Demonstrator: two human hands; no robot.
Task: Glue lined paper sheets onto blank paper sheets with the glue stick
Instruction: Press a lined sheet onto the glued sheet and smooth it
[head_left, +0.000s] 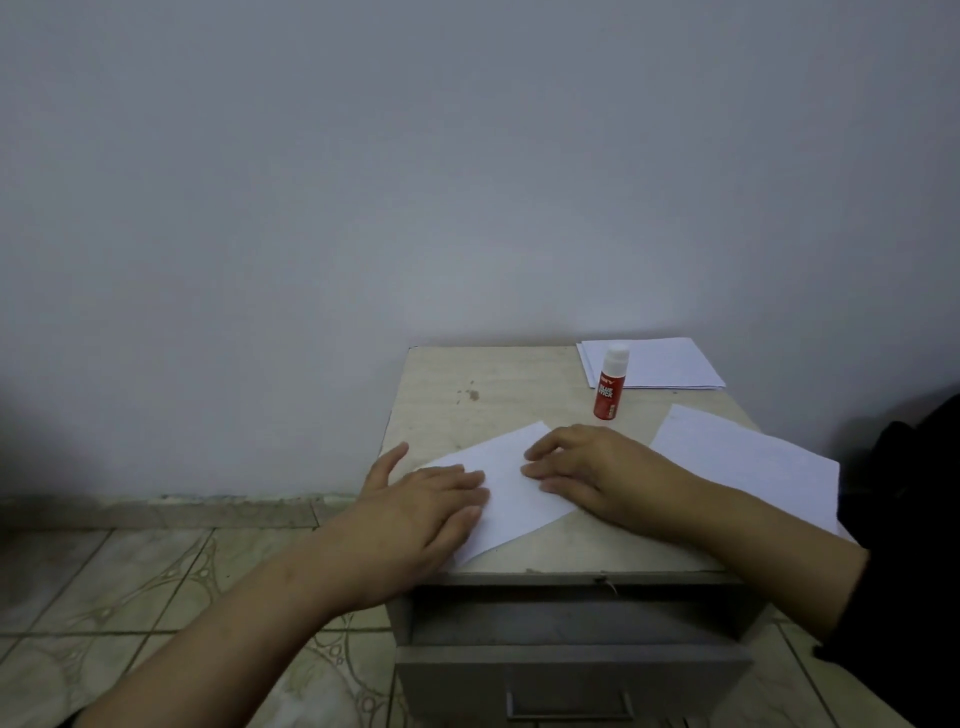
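A plain grey wall is backing a small table (441, 395) with a worn, pale top, standing on a patterned tile floor (156, 582); its drawer (571, 670) is sitting slightly open below. Going from the left, the left hand (431, 499) is lying flat with fingers straight, pressing the near-left part of a white paper sheet (511, 493) skewed on the table. Just beside it, the right hand (582, 467) is resting on the same sheet, fingers loosely spread and gripping nothing. Whether this sheet is lined or blank I cannot tell. Behind the right hand the glue stick (609, 384) is standing upright, capped, in front of a paper stack (670, 364) at the far right corner. Another sheet (753, 457) is lying at the right edge.

The pressed sheet is overhanging the table's left edge, so uneven rubbing could be creasing it or sliding it crooked. A careless reach could also be tipping the glue stick.
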